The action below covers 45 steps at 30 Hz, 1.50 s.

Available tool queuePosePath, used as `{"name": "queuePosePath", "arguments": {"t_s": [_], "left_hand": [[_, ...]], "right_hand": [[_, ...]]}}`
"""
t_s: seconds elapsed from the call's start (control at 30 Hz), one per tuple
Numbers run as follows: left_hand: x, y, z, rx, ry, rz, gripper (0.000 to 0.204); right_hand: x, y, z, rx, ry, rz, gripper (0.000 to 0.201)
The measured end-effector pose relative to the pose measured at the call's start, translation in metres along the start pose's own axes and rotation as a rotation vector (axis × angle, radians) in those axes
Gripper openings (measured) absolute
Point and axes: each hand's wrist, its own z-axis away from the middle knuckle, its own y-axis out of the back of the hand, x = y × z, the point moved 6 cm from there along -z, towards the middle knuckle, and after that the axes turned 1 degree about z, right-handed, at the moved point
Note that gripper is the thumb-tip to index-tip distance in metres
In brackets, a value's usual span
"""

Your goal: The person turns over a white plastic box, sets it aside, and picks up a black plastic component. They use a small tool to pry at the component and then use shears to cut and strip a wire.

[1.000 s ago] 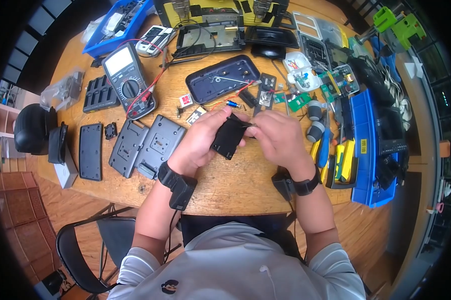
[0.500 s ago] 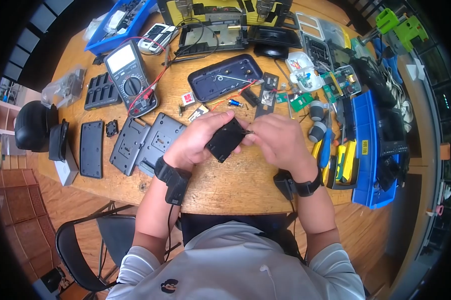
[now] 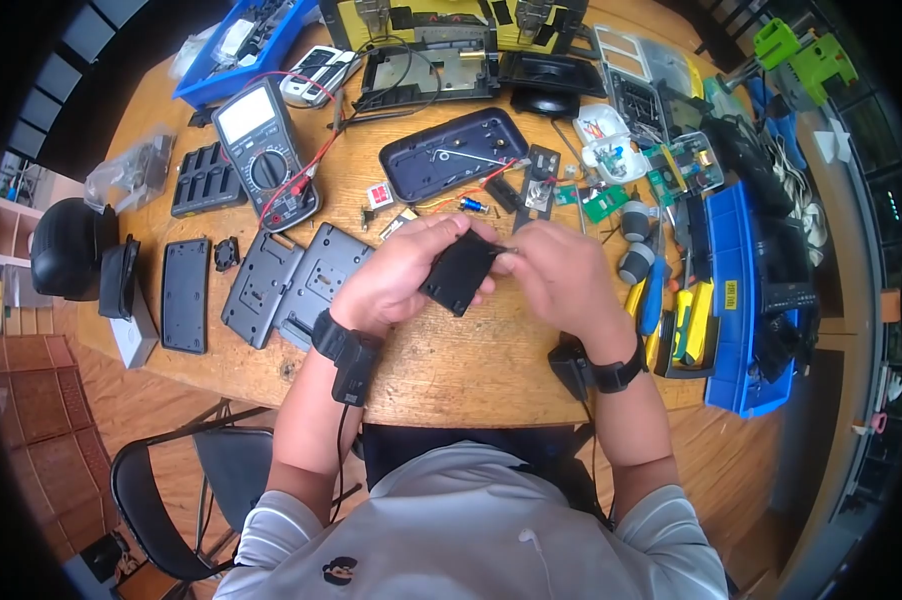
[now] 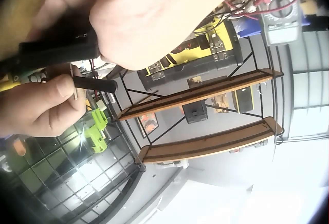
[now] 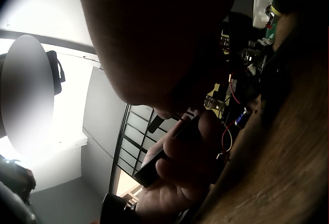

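A flat black rectangular part is gripped in the left hand, thumb along its upper edge and fingertips showing at its right side. The right hand pinches a small thin dark piece at the part's upper right edge; what it is, I cannot tell. In the left wrist view, the black part appears edge-on under the left hand, and the right hand holds a thin metal piece beside a short black bar. The right wrist view is dark, with the left hand's fingers curled round the black part.
Beyond the hands lie a dark blue tray-like shell and a small blue component with wires. A multimeter and grey plates are on the left. Yellow-handled tools and a blue bin stand on the right.
The black part dipped towards the person and tilted, then came back up slightly. Both hands have stayed close together on it, with the right fingers still at its edge.
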Motion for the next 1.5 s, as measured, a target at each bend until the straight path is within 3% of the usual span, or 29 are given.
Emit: {"name": "queuePosePath", "arguments": {"t_s": [0.17, 0.3, 0.37, 0.43, 0.5, 0.77, 0.93, 1.1, 1.33, 1.5], "left_hand": [[0.004, -0.001, -0.003, 0.092, -0.149, 0.022, 0.039], [-0.002, -0.011, -0.008, 0.002, -0.278, 0.030, 0.036], [-0.002, -0.014, -0.007, 0.140, -0.400, -0.082, 0.035], [-0.004, -0.013, -0.009, 0.081, -0.382, -0.076, 0.039], [0.003, -0.012, -0.007, 0.117, -0.540, -0.213, 0.044], [0.021, -0.017, 0.005, 0.043, -0.570, -0.279, 0.050], [0.021, -0.020, 0.006, -0.003, -0.556, -0.308, 0.049], [0.017, -0.012, -0.001, -0.013, -0.477, -0.108, 0.047], [0.017, -0.016, 0.000, 0.010, -0.528, -0.237, 0.048], [0.005, -0.006, -0.002, 0.019, -0.388, -0.183, 0.046]], "right_hand": [[0.008, -0.003, 0.003, 0.077, -0.117, -0.055, 0.012], [0.017, -0.010, 0.005, 0.188, -0.325, -0.221, 0.014], [0.022, -0.014, 0.009, 0.207, -0.413, -0.326, 0.015], [0.027, -0.014, 0.013, 0.194, -0.483, -0.234, 0.015], [0.026, -0.014, 0.011, 0.193, -0.492, -0.267, 0.014], [0.023, -0.011, 0.011, 0.264, -0.462, -0.337, 0.012], [0.019, -0.006, 0.008, 0.206, -0.411, -0.254, 0.011], [0.016, -0.004, 0.006, 0.197, -0.343, -0.172, 0.010], [0.011, 0.000, 0.005, 0.210, -0.286, -0.092, 0.012], [0.006, -0.003, 0.004, 0.190, -0.221, -0.003, 0.012]]}}
